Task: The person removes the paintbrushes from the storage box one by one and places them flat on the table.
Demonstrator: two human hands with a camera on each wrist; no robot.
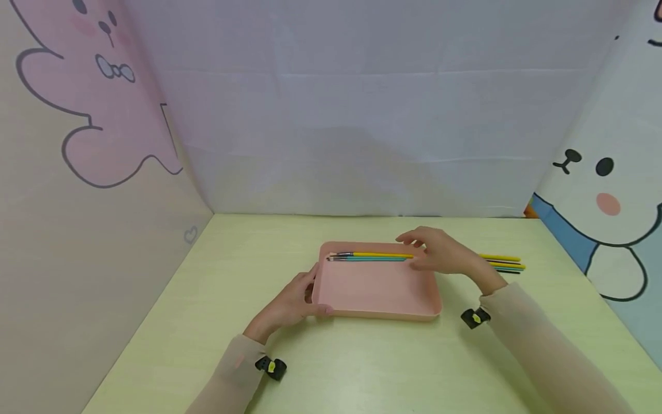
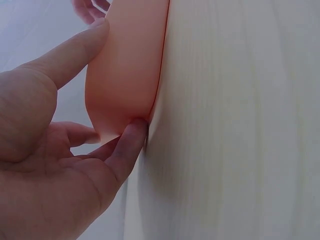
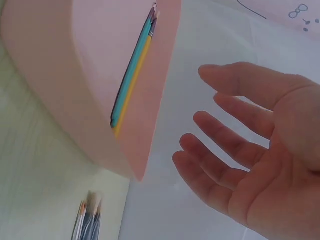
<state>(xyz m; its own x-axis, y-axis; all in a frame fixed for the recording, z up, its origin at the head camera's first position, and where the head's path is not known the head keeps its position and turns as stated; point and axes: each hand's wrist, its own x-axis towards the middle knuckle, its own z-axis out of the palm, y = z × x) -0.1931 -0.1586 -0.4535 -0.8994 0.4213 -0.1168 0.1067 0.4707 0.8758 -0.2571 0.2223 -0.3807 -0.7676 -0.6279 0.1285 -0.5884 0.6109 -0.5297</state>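
From here the right hand (image 1: 439, 251) blocks the bristle ends of the loose brushes (image 1: 507, 265); too small to count. Right wrist view: their handles run off the bottom edge, bristles blurry. Tray (image 2: 130, 65) cropped at the left wrist view's top. Both sleeves (image 1: 548, 345) leave the head view's bottom.

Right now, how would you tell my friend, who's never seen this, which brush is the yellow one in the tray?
On the pale table sits a pink tray. Inside, slim brushes lie along its far wall. The yellow brush is closest to that wall, and it's the only yellow one inside; the other yellow brushes lie outside, to the right.
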